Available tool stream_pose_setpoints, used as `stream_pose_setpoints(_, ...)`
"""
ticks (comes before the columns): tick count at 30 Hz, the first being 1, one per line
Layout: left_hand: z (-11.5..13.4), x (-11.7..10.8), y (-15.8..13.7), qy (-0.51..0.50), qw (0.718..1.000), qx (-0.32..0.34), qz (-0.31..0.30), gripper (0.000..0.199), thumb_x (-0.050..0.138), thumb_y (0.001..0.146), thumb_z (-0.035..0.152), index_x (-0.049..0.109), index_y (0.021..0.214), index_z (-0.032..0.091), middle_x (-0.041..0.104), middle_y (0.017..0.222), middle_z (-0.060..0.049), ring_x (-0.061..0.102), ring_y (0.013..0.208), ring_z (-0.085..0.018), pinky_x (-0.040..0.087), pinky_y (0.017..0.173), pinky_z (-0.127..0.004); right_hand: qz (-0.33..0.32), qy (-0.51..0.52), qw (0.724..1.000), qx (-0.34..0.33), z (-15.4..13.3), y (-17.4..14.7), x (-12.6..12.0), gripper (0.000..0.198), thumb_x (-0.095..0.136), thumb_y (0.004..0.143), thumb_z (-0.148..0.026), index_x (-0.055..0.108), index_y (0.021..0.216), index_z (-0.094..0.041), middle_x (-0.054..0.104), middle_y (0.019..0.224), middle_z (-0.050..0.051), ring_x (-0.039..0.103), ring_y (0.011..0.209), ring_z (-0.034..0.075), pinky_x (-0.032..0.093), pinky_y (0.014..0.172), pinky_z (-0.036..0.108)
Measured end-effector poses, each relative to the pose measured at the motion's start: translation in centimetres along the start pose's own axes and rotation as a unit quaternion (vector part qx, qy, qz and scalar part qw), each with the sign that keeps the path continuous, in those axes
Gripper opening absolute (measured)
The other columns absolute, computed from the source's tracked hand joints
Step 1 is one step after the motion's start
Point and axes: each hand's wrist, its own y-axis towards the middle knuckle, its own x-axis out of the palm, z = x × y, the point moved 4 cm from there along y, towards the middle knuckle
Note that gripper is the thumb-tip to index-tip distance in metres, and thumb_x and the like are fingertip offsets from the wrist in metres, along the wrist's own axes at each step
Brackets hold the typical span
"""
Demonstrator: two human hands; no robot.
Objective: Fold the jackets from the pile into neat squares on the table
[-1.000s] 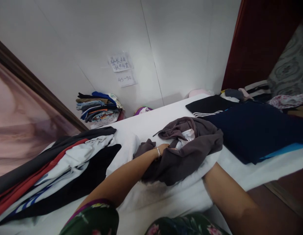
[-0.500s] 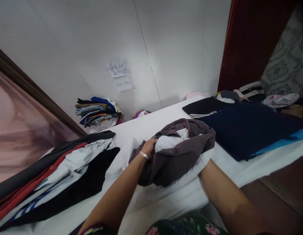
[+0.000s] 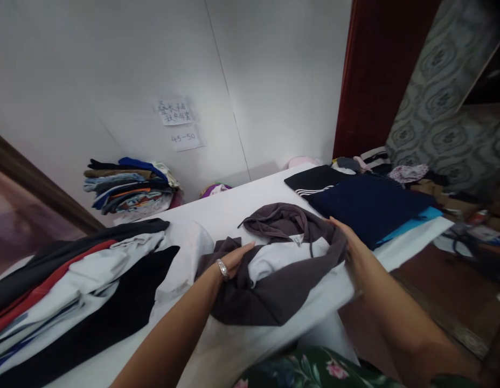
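Note:
A dark brown-grey hoodie [image 3: 270, 302] with a white panel lies bunched on the white-covered table [image 3: 229, 213]. Its hood and drawstring point toward the wall, and a zip pull shows at the neck. My left hand [image 3: 236, 260], wearing a silver bracelet, is closed on the fabric at the hoodie's left side; some fingers are hidden in the folds. At the right edge, my right hand [image 3: 349, 237] holds the side of the garment, its fingertips showing near the hood and the thumb out of sight.
Spread garments, black, red and white [image 3: 92, 269], lie at the left. A folded stack of clothes [image 3: 132, 186] stands by the wall. On the right are a navy garment [image 3: 371, 205], a black one with white stripes [image 3: 314, 175] and a bright blue one [image 3: 411, 223]. Paper signs [image 3: 175, 110] hang on the wall.
My right hand has come up from below the hoodie's near side to its right edge. The hoodie lies flatter, its hood opened out. The view has turned right.

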Motion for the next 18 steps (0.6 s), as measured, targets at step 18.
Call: stream_pose_setpoints(18, 2.0, 1.7, 0.8, -0.023, 0.994, 0.078, 0.067, 0.024, 0.071, 0.064, 0.02, 0.069, 0.087, 0.013, 0.073, 0.077, -0.007, 0.068, 0.071, -0.02, 0.053, 0.076, -0.031, -0.083, -0.449, 0.878, 0.143, -2.2, -3.6, -1.7, 0.01, 0.065, 0.074, -0.022, 0.062, 0.077, -0.014, 0.058, 0.051, 0.0, 0.052, 0.04, 0.009, 0.028, 0.033, 0.015)
